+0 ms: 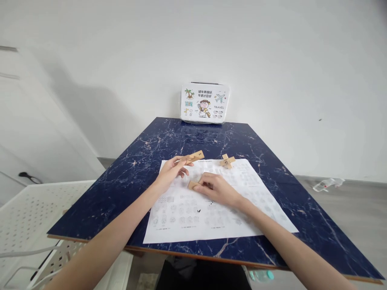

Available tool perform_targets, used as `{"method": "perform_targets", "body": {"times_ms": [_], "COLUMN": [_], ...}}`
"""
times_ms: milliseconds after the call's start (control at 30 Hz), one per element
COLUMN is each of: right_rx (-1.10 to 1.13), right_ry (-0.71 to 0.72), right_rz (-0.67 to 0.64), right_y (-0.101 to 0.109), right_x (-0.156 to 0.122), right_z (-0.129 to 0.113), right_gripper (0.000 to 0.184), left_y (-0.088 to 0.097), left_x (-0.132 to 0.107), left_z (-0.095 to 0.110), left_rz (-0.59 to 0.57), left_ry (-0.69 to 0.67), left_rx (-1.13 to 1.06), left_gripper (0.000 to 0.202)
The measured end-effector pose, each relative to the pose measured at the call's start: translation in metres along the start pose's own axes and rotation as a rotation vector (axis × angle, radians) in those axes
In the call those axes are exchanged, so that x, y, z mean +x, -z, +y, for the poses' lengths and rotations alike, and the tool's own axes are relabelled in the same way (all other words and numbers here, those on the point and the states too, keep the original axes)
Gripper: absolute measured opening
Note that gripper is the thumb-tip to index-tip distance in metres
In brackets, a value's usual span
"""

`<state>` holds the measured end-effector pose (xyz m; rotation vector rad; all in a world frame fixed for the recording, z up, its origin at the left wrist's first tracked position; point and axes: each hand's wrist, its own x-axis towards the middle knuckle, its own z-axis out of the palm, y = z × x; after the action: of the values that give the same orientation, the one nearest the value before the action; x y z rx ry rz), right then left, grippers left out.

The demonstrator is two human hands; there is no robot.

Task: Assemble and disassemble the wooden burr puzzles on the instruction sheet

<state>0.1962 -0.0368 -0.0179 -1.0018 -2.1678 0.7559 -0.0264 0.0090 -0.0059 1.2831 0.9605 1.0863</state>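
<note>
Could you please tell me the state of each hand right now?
Left hand: holding the wooden piece marked 2.
Right hand: holding another wooden piece.

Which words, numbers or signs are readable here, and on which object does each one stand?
"奶牛养得好, 牛奶才会好": white case.
"TRAVEL": same case, right side.
"2": wooden block in the left hand.
Unclear, perhaps "5" or "G": crossed wooden piece at the far edge of the paper.
Too small or blurred: the printing on the paper and the tiny lettering beside the case's cartoon.
</note>
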Motion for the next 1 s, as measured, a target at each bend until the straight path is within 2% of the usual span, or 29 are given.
{"method": "perform_targets", "body": {"times_ms": [233,367,467,600,733,1000], "right_rx": [-0.083,-0.046,-0.004,-0.033,-0.113,-0.175], "right_ry": [-0.018,-0.075,-0.058,0.023,0.023,0.018], "right_rz": [0.093,0.238,0.319,0.299,0.291,0.343], "right_y": [-0.005,0.0,0.002,0.001,-0.003,-0.005], "right_x": [-0.001,0.0,0.001,0.002,0.001,0.0], "right_z": [0.013,0.016,0.015,0.013,0.016,0.017], "right_gripper": [0.034,0.034,0.036,0.019,0.026,0.03], "left_y": [-0.002,-0.002,-0.001,-0.002,-0.003,-0.004], "left_x": [0.0,0.001,0.001,0.0,-0.001,-0.004], "left_z": [0.001,0.0,-0.001,-0.002,-0.005,-0.006], "left_rz": [-0.098,-0.116,-0.175,-0.285,-0.347,-0.382], "left_ry": [0.023,0.044,0.058,0.083,0.131,0.092], "left_rx": [-0.02,-0.047,-0.06,-0.048,-0.06,-0.168], "left_gripper": [0.035,0.034,0.035,0.033,0.034,0.03]}}
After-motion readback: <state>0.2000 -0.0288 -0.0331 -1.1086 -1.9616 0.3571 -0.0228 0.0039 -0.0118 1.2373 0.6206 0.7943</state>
